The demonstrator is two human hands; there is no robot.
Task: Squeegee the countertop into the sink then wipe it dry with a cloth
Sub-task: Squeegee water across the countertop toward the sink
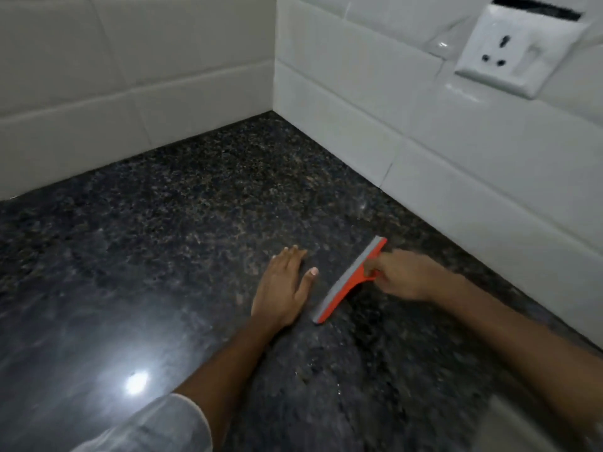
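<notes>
**Squeegee held blade-down on dark stone near the tiled corner**

The handle of the orange squeegee (349,280) is mostly hidden inside the right hand (399,275), whose fingers curl round it in a closed grip; only the orange head and the grey rubber strip show. Motion blur softens the hand and the blade edge, so whether the rubber fully meets the stone cannot be told. The right forearm is cut off by the frame's right side, and a pale sleeve (156,429) on the left arm runs out at the bottom.

The left hand (284,285) lies flat, fingers straight and together, palm down on the surface (163,239), just beside the blade's near end. The squeegee sits near the right-hand wall, its far tip close to the tile base; wide bare stone spreads to the left and toward the corner.

The surface is speckled black granite, glossy, with a bright light reflection. White rectangular wall tiles (359,93) meet at the corner; a white socket plate (509,50) sits upper right.
</notes>
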